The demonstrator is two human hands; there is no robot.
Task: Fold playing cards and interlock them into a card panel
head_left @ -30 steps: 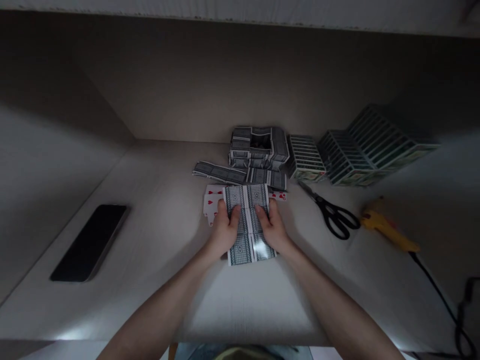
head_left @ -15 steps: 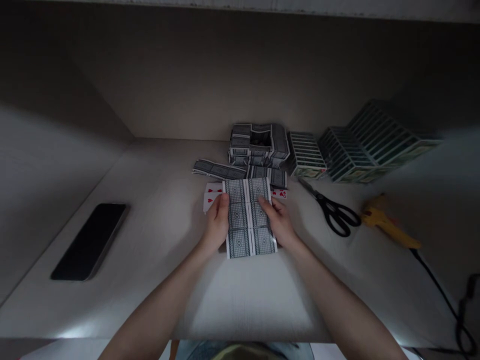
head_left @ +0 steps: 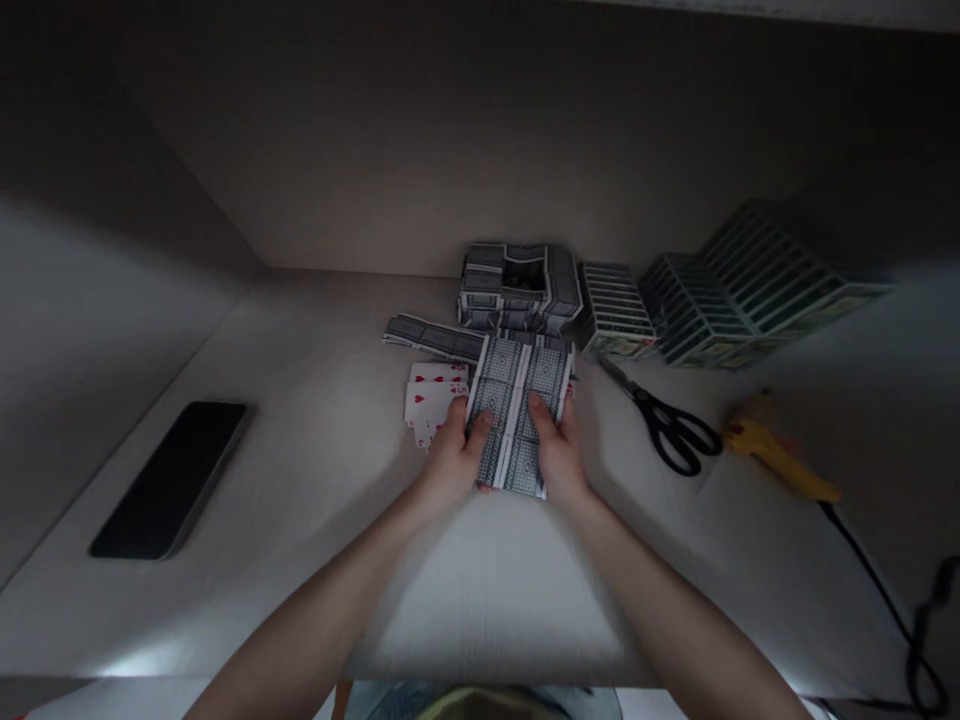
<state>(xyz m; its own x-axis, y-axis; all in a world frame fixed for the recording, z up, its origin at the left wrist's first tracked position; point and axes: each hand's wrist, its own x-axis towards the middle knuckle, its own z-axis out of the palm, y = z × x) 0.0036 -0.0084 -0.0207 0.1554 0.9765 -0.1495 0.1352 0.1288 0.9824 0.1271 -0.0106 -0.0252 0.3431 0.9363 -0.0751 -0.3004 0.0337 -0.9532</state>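
A panel of playing cards [head_left: 511, 425], backs up in two columns, is held between my hands above the table. My left hand [head_left: 454, 445] grips its left edge, thumb on top. On the right edge my right hand [head_left: 559, 445] is closed the same way. Under and left of the panel lie loose playing cards [head_left: 431, 400], hearts facing up. Behind it, a strip of joined cards [head_left: 431, 335] rests on the table. Farther back stands a box-like structure built of cards [head_left: 484, 285] with an opening in its top.
Card structures with slatted tops [head_left: 615, 305] and a larger stepped one [head_left: 765, 290] stand at the back right. Black-handled scissors [head_left: 679, 435] and a yellow glue gun [head_left: 780, 455] with a cord lie right. A phone [head_left: 172, 480] lies left.
Both hands have moved the card panel slightly right and away from me, and it is now tilted. More of the loose heart cards shows on the left.
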